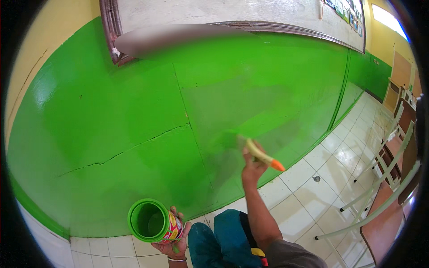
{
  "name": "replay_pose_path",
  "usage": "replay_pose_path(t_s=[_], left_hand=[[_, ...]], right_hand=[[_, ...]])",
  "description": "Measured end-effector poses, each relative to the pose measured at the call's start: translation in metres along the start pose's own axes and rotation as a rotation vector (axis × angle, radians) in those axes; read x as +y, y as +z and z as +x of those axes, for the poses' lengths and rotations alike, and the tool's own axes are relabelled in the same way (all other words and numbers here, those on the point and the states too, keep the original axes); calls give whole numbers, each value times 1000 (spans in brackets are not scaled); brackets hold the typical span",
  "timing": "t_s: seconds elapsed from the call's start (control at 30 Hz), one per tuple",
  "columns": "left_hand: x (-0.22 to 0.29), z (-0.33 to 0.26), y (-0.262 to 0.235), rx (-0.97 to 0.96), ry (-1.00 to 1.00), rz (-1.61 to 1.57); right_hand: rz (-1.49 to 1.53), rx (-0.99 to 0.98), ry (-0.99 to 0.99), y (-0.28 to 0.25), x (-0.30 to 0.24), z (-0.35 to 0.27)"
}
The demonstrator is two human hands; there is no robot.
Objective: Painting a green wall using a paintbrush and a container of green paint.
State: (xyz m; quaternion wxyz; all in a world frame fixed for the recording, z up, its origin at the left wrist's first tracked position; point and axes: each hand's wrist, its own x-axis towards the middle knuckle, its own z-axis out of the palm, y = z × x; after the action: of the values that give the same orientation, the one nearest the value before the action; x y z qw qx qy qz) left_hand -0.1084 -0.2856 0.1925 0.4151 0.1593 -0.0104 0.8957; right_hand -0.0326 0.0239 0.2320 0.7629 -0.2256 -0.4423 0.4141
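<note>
My right hand (252,169) grips a paintbrush (260,154) with a yellow-green handle and an orange tip; its bristles press against the bright green wall (134,111). My left hand (174,243) holds a paint can (154,222) low at the bottom, its open mouth and inside coated in green paint. The wall shows a long crack (134,147) running across its left half, and a duller green patch spreads around the brush. My knee in blue, paint-stained trousers (223,236) sits between the two arms.
A board with a dark wooden frame (232,18) hangs above the green band. White floor tiles (313,187) run along the wall's base. Wooden desks on pale metal frames (389,178) stand at the right. The upper wall is yellow.
</note>
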Motion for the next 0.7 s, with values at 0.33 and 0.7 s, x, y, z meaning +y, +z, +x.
replay_pose_path(t_s=[0.33,0.7], left_hand=[[1,3,-8,-100,-34,-93],[3,3,-6,-99,-27,-167]], right_hand=[[-416,-203,-549,33,-28,-68],[151,-169,217,24,-12,-24]])
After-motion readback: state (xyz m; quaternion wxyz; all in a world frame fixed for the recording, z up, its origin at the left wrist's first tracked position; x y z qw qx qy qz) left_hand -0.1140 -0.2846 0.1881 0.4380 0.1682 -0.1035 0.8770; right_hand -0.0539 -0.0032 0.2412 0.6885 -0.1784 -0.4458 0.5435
